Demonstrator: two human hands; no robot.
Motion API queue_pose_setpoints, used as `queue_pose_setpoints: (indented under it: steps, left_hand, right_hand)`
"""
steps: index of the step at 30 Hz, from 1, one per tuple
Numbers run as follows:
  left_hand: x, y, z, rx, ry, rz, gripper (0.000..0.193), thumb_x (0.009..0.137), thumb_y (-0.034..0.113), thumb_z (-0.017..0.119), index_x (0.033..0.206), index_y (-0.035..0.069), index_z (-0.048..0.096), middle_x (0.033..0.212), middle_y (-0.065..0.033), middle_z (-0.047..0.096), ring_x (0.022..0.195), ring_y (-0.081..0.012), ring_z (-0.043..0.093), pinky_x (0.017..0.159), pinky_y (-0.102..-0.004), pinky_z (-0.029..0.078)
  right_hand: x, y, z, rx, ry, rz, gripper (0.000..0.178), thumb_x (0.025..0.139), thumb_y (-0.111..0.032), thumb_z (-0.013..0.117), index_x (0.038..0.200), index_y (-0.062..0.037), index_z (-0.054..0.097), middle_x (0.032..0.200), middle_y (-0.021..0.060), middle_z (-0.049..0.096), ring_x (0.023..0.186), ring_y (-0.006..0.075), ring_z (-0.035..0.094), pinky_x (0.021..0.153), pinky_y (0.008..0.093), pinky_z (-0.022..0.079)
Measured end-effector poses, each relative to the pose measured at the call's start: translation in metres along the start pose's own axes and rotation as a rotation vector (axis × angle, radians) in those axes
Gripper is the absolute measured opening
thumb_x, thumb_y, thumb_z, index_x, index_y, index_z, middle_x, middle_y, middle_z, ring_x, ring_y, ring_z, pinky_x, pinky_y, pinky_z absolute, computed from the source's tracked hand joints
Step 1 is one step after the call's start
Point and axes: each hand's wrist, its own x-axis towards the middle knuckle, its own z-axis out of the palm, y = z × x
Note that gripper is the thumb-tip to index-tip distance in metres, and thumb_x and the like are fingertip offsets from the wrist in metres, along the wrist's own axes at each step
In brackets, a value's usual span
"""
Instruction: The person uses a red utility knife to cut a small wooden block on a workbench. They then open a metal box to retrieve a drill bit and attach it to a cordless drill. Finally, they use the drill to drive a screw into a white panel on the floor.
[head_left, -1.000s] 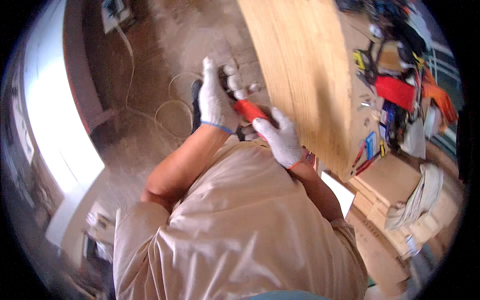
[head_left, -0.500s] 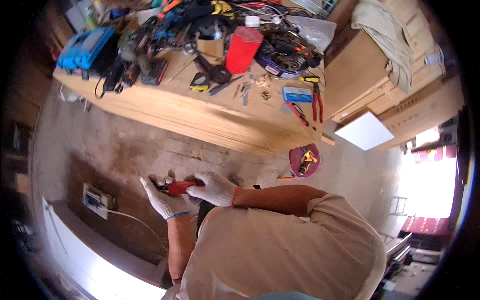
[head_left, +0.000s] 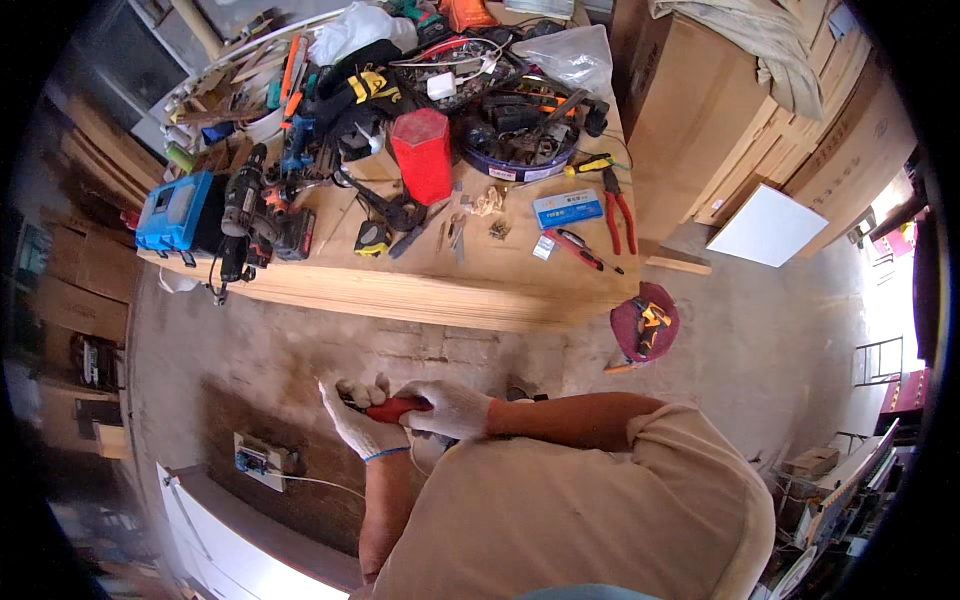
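Both of my hands wear white knitted gloves and are together in front of my body, low over the floor. My right hand is closed around the handle of a red-handled tool. The tool's dark front end points into my left hand. There, one finger or the thumb stretches outward while other fingers curl by the tool's tip. Whatever small thing those fingers pinch is hidden. Left of the hands, a white box with open wiring sits low down, a pale cable running from it towards me.
Ahead stands a wooden workbench with a blue toolbox, drills, a red container, red pliers and a tray of parts. A maroon bucket holds a yellow-black tool. Lower left lies a long white panel.
The whole view has shifted, so the bench and floor appear moved. My hands keep nearly the same grip on the red-handled tool.
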Motion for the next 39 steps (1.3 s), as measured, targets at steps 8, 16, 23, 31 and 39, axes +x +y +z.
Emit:
queue_pose_setpoints:
  steps: [8, 16, 23, 31, 39]
  left_hand:
    - [-0.022, -0.023, 0.025, 0.018, -0.071, 0.035, 0.032, 0.108, 0.044, 0.067, 0.09, 0.02, 0.056, 0.066, 0.0044, 0.044, 0.062, -0.0159, 0.048, 0.084, -0.0417, 0.057]
    - [-0.014, -0.032, 0.017, -0.022, -0.13, -0.083, 0.032, 0.107, 0.042, 0.067, 0.086, 0.02, 0.059, 0.063, 0.0048, 0.046, 0.056, -0.0162, 0.046, 0.08, -0.0418, 0.056]
    - [-0.021, -0.043, 0.026, 0.015, -0.093, -0.119, 0.035, 0.108, 0.039, 0.062, 0.081, 0.019, 0.05, 0.062, 0.0029, 0.04, 0.056, -0.0175, 0.045, 0.064, -0.0411, 0.051]
    - [-0.023, -0.048, 0.028, 0.025, -0.114, -0.164, 0.032, 0.107, 0.041, 0.065, 0.084, 0.02, 0.058, 0.061, 0.0048, 0.042, 0.056, -0.0159, 0.047, 0.082, -0.0474, 0.059]
    - [-0.044, -0.048, 0.052, -0.116, -0.286, -0.119, 0.036, 0.108, 0.049, 0.068, 0.089, 0.022, 0.052, 0.066, 0.0097, 0.041, 0.06, -0.0081, 0.044, 0.059, -0.0291, 0.048]
  right_hand:
    - [-0.013, -0.009, -0.022, -0.466, 0.111, -0.141, 0.043, 0.102, -0.037, 0.072, 0.127, -0.0015, 0.067, 0.098, 0.0232, 0.077, 0.088, 0.0393, 0.077, 0.081, 0.0509, 0.06]
    - [-0.022, 0.022, -0.043, -0.682, 0.044, -0.299, 0.054, 0.098, -0.042, 0.073, 0.134, -0.0032, 0.063, 0.122, 0.0219, 0.074, 0.106, 0.0425, 0.074, 0.089, 0.0544, 0.058]
    - [-0.026, 0.03, -0.063, -0.837, 0.027, -0.445, 0.049, 0.096, -0.037, 0.075, 0.131, -0.0052, 0.064, 0.116, 0.0202, 0.072, 0.099, 0.0374, 0.075, 0.079, 0.0498, 0.06]
    - [-0.032, 0.023, -0.074, -0.891, 0.062, -0.484, 0.035, 0.094, -0.038, 0.077, 0.108, -0.0075, 0.066, 0.103, 0.0164, 0.072, 0.095, 0.0375, 0.074, 0.078, 0.0489, 0.061]
    - [-0.04, 0.002, -0.077, -0.588, 0.153, -0.361, 0.04, 0.1, -0.034, 0.071, 0.122, -0.0009, 0.067, 0.109, 0.0247, 0.073, 0.106, 0.0404, 0.072, 0.094, 0.0498, 0.058]
